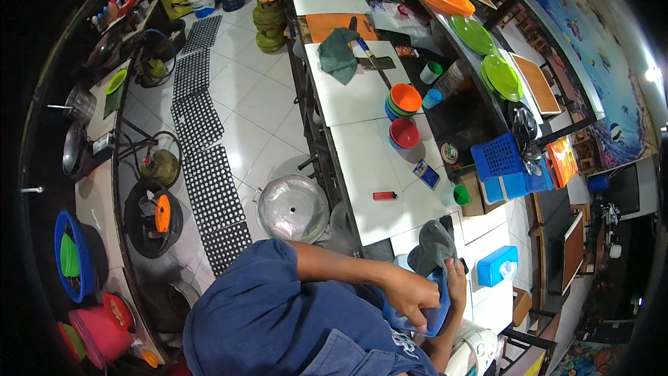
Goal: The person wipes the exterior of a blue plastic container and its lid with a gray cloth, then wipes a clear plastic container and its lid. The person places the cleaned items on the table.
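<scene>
Close to my body at the lower right, a blue plastic container (437,315) is held against me. My left hand (413,298) reaches across it with the fingers curled downward at its opening; what they pinch, if anything, is hidden. My right hand (456,284) wraps round the container's far right side. A dark grey cloth (433,249) drapes over the container's far edge, touching the right hand's fingertips. On the white counter (362,188) beyond lie a red lighter-like object (385,196) and a small blue packet (426,175).
Stacked bowls (403,99), a cleaver (376,63) and a green cloth (338,56) lie farther along the counter. A blue tissue box (497,266) is to the right. A large lidded metal pot (292,207) stands on the floor beside black perforated mats (212,181).
</scene>
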A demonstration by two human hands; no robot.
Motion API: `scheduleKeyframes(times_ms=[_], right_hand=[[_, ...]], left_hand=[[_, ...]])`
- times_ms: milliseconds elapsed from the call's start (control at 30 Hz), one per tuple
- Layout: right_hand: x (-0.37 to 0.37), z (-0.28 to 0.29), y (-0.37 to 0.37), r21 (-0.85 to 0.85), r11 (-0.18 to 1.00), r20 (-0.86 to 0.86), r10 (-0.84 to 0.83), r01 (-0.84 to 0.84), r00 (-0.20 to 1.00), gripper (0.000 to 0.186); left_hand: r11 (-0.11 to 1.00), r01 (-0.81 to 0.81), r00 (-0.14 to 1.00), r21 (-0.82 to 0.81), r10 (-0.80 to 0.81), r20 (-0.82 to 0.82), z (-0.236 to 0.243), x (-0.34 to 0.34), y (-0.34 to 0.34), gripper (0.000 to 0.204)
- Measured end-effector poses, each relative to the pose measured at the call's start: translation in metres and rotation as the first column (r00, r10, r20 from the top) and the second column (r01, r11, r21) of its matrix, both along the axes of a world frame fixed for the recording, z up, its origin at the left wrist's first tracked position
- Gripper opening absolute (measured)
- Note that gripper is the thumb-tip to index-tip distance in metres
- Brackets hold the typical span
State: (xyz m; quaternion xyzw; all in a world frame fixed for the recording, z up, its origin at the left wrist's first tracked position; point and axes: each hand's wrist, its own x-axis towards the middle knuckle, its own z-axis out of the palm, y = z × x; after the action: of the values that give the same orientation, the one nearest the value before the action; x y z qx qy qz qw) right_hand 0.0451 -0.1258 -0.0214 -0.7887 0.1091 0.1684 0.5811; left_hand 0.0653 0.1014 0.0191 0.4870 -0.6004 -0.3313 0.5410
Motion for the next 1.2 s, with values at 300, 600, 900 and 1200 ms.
scheduleKeyframes(times_ms=[300, 600, 900, 1200], right_hand=[[0.009, 0.004, -0.072, 0.221, 0.965, 0.077, -0.163, 0.142, 0.984, 0.047], [-0.018, 0.152, -0.019, -0.481, 0.869, 0.343, 0.065, 0.116, 0.937, 0.043], [-0.002, 0.187, 0.076, -0.860, 0.510, 0.254, 0.464, -0.022, 0.849, 0.028], [-0.023, 0.190, 0.048, -0.349, 0.923, 0.490, 0.034, 0.161, 0.871, 0.043]], left_hand=[[0.995, 0.010, 0.977, -0.103, -0.031, -0.210, -0.018, 0.007, 0.027, 0.030], [0.999, -0.026, 0.995, -0.028, 0.023, -0.101, -0.056, 0.023, 0.029, 0.040], [0.995, -0.071, 0.917, 0.073, 0.094, -0.388, 0.022, 0.017, 0.010, 0.045], [0.901, -0.251, 0.966, -0.353, 0.257, -0.032, 0.032, 0.006, 0.000, 0.029]])
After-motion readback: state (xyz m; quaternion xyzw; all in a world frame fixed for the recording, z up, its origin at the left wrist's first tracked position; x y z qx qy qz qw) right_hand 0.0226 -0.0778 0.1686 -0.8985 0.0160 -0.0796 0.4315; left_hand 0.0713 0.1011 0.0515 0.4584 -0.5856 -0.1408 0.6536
